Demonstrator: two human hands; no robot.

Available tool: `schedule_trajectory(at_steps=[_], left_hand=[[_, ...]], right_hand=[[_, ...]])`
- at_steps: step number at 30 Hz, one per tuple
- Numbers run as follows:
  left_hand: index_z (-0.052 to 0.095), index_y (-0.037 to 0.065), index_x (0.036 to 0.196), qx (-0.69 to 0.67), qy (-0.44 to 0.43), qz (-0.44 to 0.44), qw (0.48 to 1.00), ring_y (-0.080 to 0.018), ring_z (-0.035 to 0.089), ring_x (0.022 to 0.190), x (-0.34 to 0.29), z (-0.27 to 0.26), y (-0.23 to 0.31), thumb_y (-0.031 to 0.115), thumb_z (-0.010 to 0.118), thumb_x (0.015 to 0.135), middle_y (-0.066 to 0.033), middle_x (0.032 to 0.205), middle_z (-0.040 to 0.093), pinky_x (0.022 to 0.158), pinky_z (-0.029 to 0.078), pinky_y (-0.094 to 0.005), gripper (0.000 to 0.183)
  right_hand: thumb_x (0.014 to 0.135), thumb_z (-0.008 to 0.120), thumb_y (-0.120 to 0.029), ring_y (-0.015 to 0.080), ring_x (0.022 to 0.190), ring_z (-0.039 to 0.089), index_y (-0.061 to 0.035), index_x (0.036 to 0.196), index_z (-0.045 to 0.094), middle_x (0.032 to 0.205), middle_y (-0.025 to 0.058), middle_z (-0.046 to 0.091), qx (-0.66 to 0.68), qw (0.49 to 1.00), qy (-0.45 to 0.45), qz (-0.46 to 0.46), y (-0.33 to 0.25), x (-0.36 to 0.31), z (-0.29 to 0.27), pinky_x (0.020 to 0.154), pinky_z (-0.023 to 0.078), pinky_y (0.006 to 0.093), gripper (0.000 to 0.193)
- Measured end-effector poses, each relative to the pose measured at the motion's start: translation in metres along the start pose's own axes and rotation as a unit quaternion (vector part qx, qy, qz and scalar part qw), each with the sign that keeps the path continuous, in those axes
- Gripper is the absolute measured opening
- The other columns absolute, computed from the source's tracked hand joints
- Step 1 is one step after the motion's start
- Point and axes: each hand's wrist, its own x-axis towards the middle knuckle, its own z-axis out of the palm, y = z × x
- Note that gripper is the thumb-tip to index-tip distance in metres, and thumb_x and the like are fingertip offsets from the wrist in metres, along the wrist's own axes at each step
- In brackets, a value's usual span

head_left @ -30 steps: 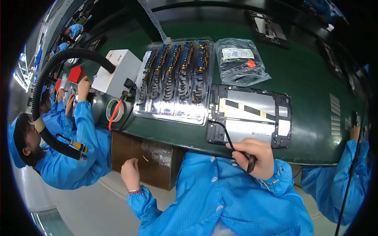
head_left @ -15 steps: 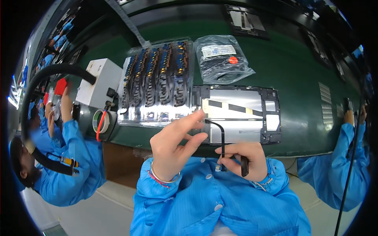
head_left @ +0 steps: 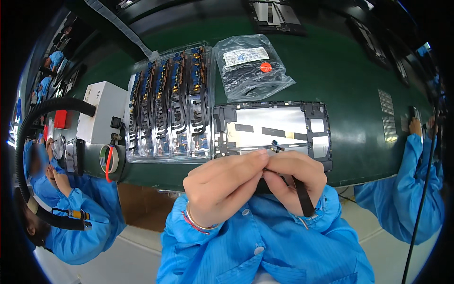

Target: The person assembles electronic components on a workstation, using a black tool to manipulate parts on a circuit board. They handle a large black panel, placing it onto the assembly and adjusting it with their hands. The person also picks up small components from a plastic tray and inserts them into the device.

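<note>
My left hand (head_left: 227, 187) and my right hand (head_left: 300, 173) meet above the near edge of the tablet frame (head_left: 272, 116). Their fingertips pinch a black flex cable together. The cable's small blue-and-gold connector end (head_left: 276, 146) sticks up beyond the fingers, and much of the rest is hidden by them. A dark flat strip (head_left: 303, 198) passes out below my right hand; whether it is a tool or part of the cable, I cannot tell. The open tablet frame lies flat, with a silver middle and black strips on it.
Left of the frame, a clear plastic tray (head_left: 165, 154) holds rows of flex cables. A plastic bag (head_left: 253, 71) lies behind it. Farther left stand a white box (head_left: 101, 111) with a black hose and a tape roll (head_left: 109, 158). Co-workers in blue (head_left: 90, 222) sit at both sides.
My left hand has come right and down to meet my right hand, closing on the cable. The cable's connector end now points up past the fingertips. The view has shifted slightly.
</note>
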Motion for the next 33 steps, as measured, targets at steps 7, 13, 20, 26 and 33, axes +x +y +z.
schedule_trajectory(at_steps=[7,13,20,26,33], left_hand=[[0.062,0.0,0.084,0.004,0.121,0.016,0.992,-0.0235,0.064,0.073,-0.009,0.017,-0.003,-0.005,0.068,0.063,-0.0142,0.088,0.065,0.061,0.052,-0.0277,0.023],[0.06,0.002,0.081,0.046,0.146,0.031,0.988,-0.0232,0.064,0.072,-0.012,0.018,-0.001,-0.004,0.068,0.062,-0.0132,0.086,0.065,0.061,0.052,-0.0277,0.022],[0.06,0.002,0.074,0.071,0.142,0.056,0.986,-0.0225,0.063,0.066,-0.023,0.003,-0.001,-0.007,0.065,0.056,-0.0124,0.082,0.064,0.059,0.052,-0.028,0.021],[0.06,0.001,0.071,0.211,0.178,-0.029,0.961,-0.0242,0.062,0.067,-0.059,-0.037,-0.035,-0.008,0.06,0.058,-0.0123,0.077,0.064,0.061,0.049,-0.0293,0.016],[0.06,0.008,0.07,0.459,0.014,-0.015,0.888,-0.0254,0.051,0.104,-0.037,-0.077,-0.076,0.004,0.066,0.062,-0.0043,0.107,0.058,0.094,0.031,-0.044,0.011]], right_hand=[[0.059,0.069,0.0,0.0192,0.063,0.063,-0.0013,0.085,0.064,0.077,0.0094,0.064,-0.07,0.986,0.087,-0.124,0.01,-0.006,0.01,0.047,0.042,0.0236,0.026],[0.057,0.071,-0.002,0.0154,0.058,0.061,-0.0025,0.084,0.065,0.076,0.0075,0.065,-0.113,0.972,0.112,-0.172,0.009,-0.004,0.017,0.043,0.036,0.0224,0.028],[0.057,0.07,-0.001,0.0148,0.053,0.059,-0.0026,0.083,0.066,0.07,0.0071,0.064,-0.12,0.972,0.053,-0.194,0.002,-0.008,0.022,0.041,0.034,0.0234,0.027],[0.057,0.068,0.002,0.0164,0.05,0.059,-0.0017,0.079,0.066,0.062,0.0077,0.062,-0.002,0.993,-0.016,-0.12,0.01,-0.022,0.014,0.041,0.036,0.0244,0.023],[0.056,0.068,0.003,0.0167,0.05,0.059,-0.0018,0.078,0.066,0.063,0.0083,0.063,0.019,0.992,-0.014,-0.127,0.016,-0.021,0.013,0.043,0.037,0.0246,0.023]])
